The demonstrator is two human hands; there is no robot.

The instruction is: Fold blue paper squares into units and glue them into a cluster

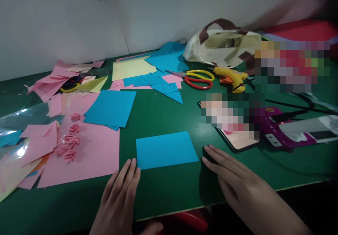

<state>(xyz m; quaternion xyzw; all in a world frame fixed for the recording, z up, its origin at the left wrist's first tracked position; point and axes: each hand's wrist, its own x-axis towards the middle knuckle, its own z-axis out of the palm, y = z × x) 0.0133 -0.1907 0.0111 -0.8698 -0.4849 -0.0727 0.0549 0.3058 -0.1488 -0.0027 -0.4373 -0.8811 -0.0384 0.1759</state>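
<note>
A flat blue sheet of paper [166, 150] lies on the green table in front of me. My left hand [118, 192] rests by its lower left corner, fingers stretched out and the tips close to the edge. On the other side, my right hand [232, 175] is just off the sheet's right corner, fingers extended and nothing in them. Left of the sheet, more blue paper squares [111, 108] overlap a large pink sheet [102, 157]. Several folded pink paper roses [71, 141] sit on that pink sheet.
Scissors [199, 79] and a yellow glue gun [233, 78] lie farther back, before a cream bag [192, 48]. A phone [244, 143] and a purple power strip [283, 136] are at right. Pink scraps [50, 83] and clear plastic [23, 113] lie left. The table's front edge [169, 216] is near.
</note>
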